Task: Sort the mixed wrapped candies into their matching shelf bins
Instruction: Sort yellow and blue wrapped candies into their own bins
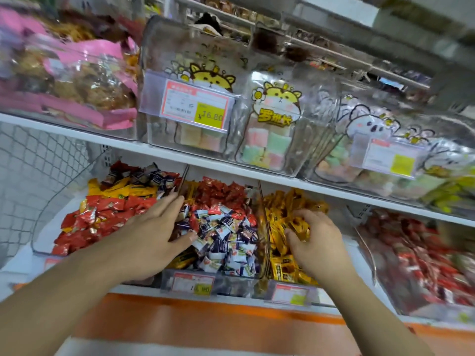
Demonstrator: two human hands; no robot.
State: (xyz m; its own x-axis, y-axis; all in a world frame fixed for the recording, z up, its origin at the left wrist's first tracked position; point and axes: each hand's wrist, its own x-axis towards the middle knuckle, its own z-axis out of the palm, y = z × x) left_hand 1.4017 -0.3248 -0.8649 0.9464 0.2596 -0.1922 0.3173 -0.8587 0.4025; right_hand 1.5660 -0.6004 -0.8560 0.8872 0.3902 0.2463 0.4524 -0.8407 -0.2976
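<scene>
Reaching into the lower shelf, the person's left hand (151, 235) lies flat with fingers straight and spread, holding nothing, across the divider between the left bin (51, 201) of red and yellow candies and the middle bin (218, 278). Its fingertips touch the blue-and-white wrapped candies (226, 235) heaped at the front of that middle bin, with red candies (218, 191) piled behind them. The right hand (318, 242) curls its fingers and thumb around a bunch of yellow wrapped candies (298, 227) in the yellow candy bin (290, 276) just beside. Bags of pastel marshmallows (267, 147) stand on the shelf above.
</scene>
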